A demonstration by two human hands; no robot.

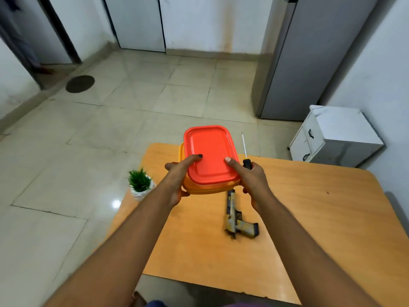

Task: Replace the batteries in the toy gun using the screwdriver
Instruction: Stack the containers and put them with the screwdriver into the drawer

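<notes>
An orange plastic box with a red lid is held above the wooden table between both hands. My left hand grips its left side, thumb on the lid. My right hand holds the right side with its thumb on the lid, and its fingers also curl round the black handle of a screwdriver, whose thin metal shaft points up and away. The toy gun, worn yellow and dark, lies flat on the table below my right wrist. No batteries are visible.
A small green plant in a white pot stands at the table's left edge. A white cabinet sits on the tiled floor beyond the table's far right corner, beside a grey fridge.
</notes>
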